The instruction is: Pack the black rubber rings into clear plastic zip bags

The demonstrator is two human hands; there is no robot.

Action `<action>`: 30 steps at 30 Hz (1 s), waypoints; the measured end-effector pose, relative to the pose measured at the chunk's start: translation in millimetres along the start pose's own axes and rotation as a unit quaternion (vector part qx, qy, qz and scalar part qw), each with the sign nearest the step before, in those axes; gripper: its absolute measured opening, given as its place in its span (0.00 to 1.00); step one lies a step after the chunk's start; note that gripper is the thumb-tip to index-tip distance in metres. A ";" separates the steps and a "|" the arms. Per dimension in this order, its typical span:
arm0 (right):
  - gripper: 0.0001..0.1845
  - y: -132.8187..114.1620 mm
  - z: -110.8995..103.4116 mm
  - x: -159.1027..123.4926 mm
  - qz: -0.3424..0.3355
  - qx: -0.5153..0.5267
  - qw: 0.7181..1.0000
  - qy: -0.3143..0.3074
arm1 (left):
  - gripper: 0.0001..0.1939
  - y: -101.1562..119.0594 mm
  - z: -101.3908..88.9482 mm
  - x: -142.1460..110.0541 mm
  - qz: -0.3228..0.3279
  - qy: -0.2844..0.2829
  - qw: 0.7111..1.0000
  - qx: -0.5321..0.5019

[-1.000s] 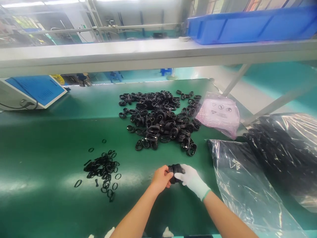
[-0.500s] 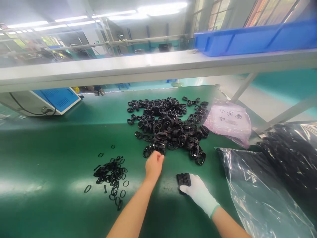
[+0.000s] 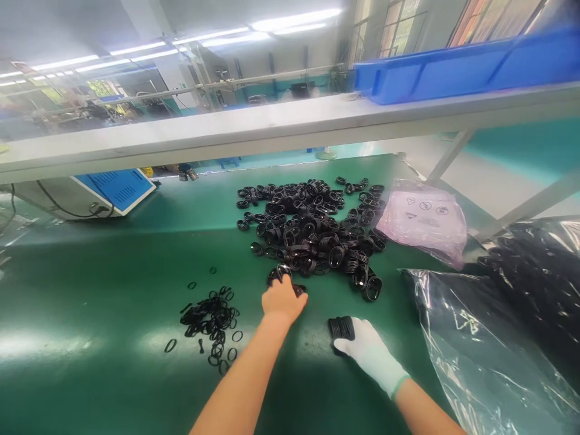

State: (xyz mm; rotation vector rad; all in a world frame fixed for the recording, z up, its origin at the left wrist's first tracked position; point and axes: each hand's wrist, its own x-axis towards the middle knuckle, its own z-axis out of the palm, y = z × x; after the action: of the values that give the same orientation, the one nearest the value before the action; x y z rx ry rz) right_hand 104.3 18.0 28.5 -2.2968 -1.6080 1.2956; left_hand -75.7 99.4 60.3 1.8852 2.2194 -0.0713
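Overhead, lit tubes [image 3: 296, 19]; below hands [image 3: 281, 302], glossy green tabletop [image 3: 113, 284].

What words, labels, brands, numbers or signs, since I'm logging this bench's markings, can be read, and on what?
No words, brands or numbers are legible.
Pink bag: triangle and circle signs; the fine print is too blurred.
Front clear bag: white marks, too blurred to tell print from glare.

L hand [image 3: 281, 300] bare, touching near edge of blk coil pile [image 3: 312, 232], grip unclear | wht-gloved R hand [image 3: 372, 350] w/ blk coil stack [image 3: 341, 328] in grip | sm. blk bands [image 3: 208, 317] heaped on grn table [image 3: 113, 290], L side | pink bag [image 3: 426, 220] beside pile, R | clr plastic bag [image 3: 483, 353] nearer, R | blue bin [image 3: 453, 74] on wht shelf [image 3: 226, 130]
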 end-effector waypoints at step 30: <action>0.20 -1.1 -8.0 -6.3 -0.030 0.015 0.999 0.018 | 0.41 -1.9 64.3 -77.0 0.162 -0.175 0.937 -0.254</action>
State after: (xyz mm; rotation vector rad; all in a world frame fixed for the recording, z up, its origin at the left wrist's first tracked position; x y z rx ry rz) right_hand 108.0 16.6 38.0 -2.2228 -1.6227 1.2496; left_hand -57.2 12.7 13.2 1.7445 1.4911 0.1906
